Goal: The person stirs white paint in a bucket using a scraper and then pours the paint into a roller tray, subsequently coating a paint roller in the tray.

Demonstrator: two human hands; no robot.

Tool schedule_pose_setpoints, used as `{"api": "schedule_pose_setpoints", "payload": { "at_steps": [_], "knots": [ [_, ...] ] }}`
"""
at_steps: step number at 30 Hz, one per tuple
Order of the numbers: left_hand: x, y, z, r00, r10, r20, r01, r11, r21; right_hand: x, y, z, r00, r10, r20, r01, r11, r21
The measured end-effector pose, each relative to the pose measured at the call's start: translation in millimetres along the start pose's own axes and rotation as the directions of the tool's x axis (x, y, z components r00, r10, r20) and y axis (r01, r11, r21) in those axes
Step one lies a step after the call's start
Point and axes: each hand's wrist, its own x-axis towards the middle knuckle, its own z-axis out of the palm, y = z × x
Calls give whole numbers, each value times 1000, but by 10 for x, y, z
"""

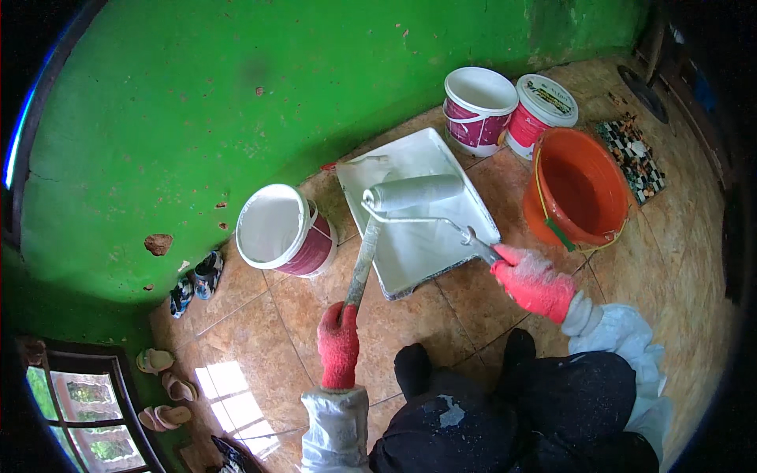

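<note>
My right hand (536, 284), in a pinkish-red glove, is closed round the handle of a paint roller (418, 191). Its sleeve, coated in white paint, lies over the paint tray (406, 264), which is smeared white inside. In my left hand (338, 347), gloved alike, is a paint-spattered stick (363, 264). The stick's far end meets the roller's frame near the left end of the sleeve; whether they touch I cannot tell. A paintbrush (371, 160) with a red handle rests across the tray's far left corner.
Left of the tray stands an open paint bucket (303, 248). Behind it on the right are another open bucket (473, 126), a lidded one (544, 106) and an orange pail (544, 221). A green wall (197, 102) rises behind. Shoes (208, 274) and sandals (169, 416) line the left.
</note>
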Motion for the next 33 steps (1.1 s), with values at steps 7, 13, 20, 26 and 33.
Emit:
{"api": "schedule_pose_setpoints", "payload": {
  "at_steps": [7, 13, 20, 26, 33],
  "knots": [
    [323, 18, 103, 998, 46, 30, -45, 998, -34, -77, 538, 234, 958, -268, -104, 205, 891, -405],
    [546, 34, 99, 996, 54, 65, -49, 996, -70, -101, 915, 354, 964, -255, -78, 215, 915, -341],
    [774, 6, 164, 995, 71, 73, -67, 996, -59, -97, 851, 356, 998, -61, -32, 55, 988, -143],
    [833, 4, 216, 993, 61, 97, -50, 993, -106, 3, 1193, 455, 995, 17, -100, -23, 998, -57],
    [854, 13, 202, 991, 60, 118, -41, 987, -157, -7, 1179, 381, 876, 456, 159, -459, 684, 567]
  ]
}}
